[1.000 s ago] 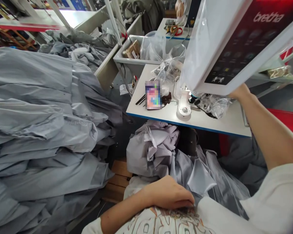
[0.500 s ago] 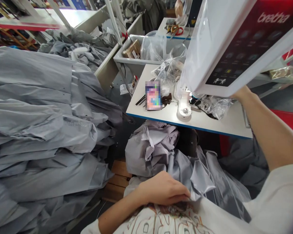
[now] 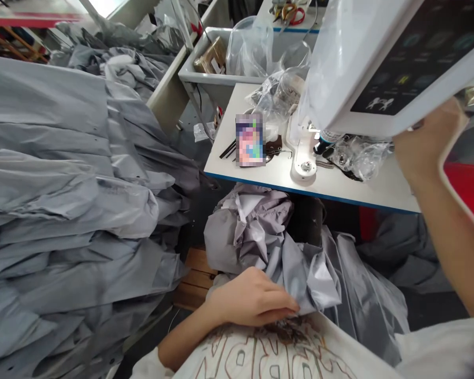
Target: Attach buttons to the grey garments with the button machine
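Observation:
My left hand (image 3: 253,300) is closed in front of my shirt, its fingertips pinching the edge of a grey fabric piece (image 3: 324,281). That fabric runs over my lap and bunches up below the table edge. My right hand (image 3: 434,134) is raised beside the white machine head (image 3: 339,113), which has a dark printed panel; its fingers are mostly hidden by the head, so their grip cannot be made out. Beneath the head, a small round white machine arm (image 3: 305,167) sticks out over the white tabletop (image 3: 276,176). A phone with a blurred screen (image 3: 250,141) stands on the left.
A large heap of grey fabric (image 3: 71,158) fills the left side. Clear plastic bags with small parts (image 3: 363,158) lie on the tabletop's right. Behind the table is a white bin (image 3: 209,79) holding plastic bags. Red-handled scissors (image 3: 296,16) lie on a farther table.
My right hand has come up higher beside the machine head, showing more of its back. My left hand has shifted slightly left, still on the fabric. The view has tilted down.

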The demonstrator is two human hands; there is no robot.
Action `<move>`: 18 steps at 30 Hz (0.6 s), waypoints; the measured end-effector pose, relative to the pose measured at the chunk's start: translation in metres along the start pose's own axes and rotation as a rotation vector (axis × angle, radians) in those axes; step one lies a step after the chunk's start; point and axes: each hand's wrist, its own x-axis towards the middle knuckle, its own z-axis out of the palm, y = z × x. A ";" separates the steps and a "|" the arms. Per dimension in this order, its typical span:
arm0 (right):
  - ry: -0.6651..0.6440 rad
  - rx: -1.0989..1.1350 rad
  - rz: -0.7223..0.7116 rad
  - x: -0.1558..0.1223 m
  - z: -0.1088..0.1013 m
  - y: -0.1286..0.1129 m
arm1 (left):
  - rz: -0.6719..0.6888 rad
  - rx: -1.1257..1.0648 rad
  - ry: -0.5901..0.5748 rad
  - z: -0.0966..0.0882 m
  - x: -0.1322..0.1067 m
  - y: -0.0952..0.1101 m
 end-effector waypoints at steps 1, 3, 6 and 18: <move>-0.008 0.081 0.004 -0.012 -0.008 -0.012 | 0.002 -0.002 0.000 0.001 0.001 0.001; -0.051 0.287 0.055 -0.037 -0.016 -0.032 | 0.001 -0.005 -0.007 0.003 0.003 0.002; -0.198 0.593 0.164 -0.065 -0.010 -0.051 | -0.002 0.003 -0.025 0.006 0.008 0.001; -0.461 0.745 0.051 -0.071 0.039 -0.076 | -0.063 0.067 -0.052 0.002 0.017 -0.006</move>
